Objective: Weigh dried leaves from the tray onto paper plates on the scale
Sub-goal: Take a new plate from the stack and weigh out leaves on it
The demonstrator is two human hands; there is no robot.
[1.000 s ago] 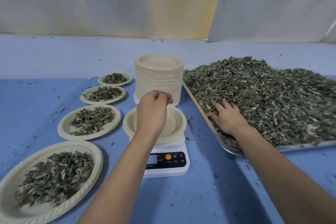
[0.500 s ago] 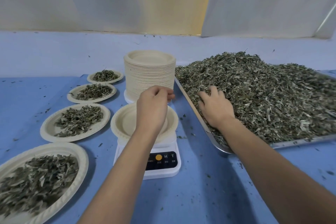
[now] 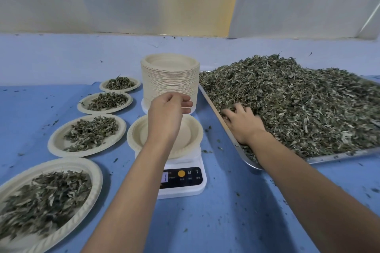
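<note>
1. Blue-covered table (image 3: pixel 226 222): bearings are taken from the scale, with 12 o'clock lying away from the person. Loose leaf scraps are noted across it.
2. Tray (image 3: pixel 339 157), heaped with dried leaves (image 3: pixel 298 98): found at 2 to 3 o'clock, just beside the scale. Its left rim is seen running from 12 toward 5 o'clock. The right end is cut off, so the long axis cannot be settled.
3. Stack of paper plates (image 3: pixel 170 82): set at 12 o'clock, close against the tray corner.
4. Four filled plates (image 3: pixel 57 141): ranged in a line from 8 to 11 o'clock, clear of the path.
5. Scale (image 3: pixel 183 190): an empty plate (image 3: pixel 194 135) is carried on it.
6. Right hand (image 3: pixel 242 125): the nearer to the leaves, laid on the heap's near-left edge with fingertips buried. A closed handful cannot be confirmed.
7. Left hand (image 3: pixel 164 115): held apart from the right, over the empty plate, fingers loosely curled, nothing seen in it. It is judged to obstruct a drop carried toward 9 o'clock over the tray rim.
</note>
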